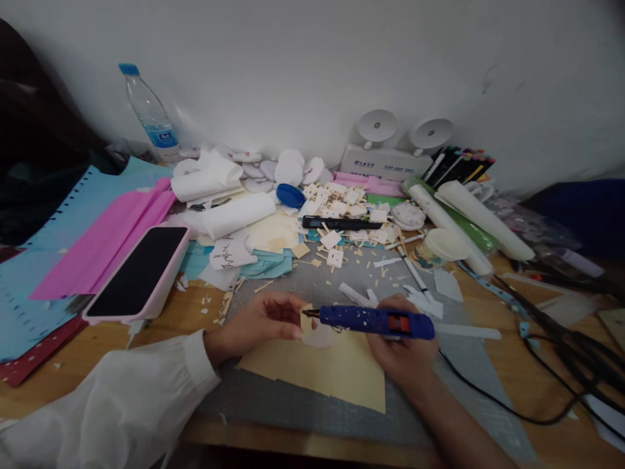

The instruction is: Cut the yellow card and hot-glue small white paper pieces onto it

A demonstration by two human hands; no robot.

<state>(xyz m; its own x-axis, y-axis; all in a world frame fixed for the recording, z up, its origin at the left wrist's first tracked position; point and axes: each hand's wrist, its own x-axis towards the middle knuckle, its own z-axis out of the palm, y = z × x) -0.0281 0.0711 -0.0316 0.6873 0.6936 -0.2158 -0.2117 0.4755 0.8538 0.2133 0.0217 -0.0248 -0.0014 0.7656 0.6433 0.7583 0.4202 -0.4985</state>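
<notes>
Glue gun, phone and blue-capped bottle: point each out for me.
Glue gun (364,319): head view, blue body.
Phone (139,272): head view, dark screen.
Blue-capped bottle (150,114): head view, clear side.

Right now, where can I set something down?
Grey mat between the yellow paper and the table's near edge looks bare; right of the right forearm too, though a black cord crosses. Beyond the glue gun, white pieces and rolls cluster.

Writing on the bottle label (163,137), two-headed lamp (385,161) and paper scrap (230,252) cannot be read.
</notes>
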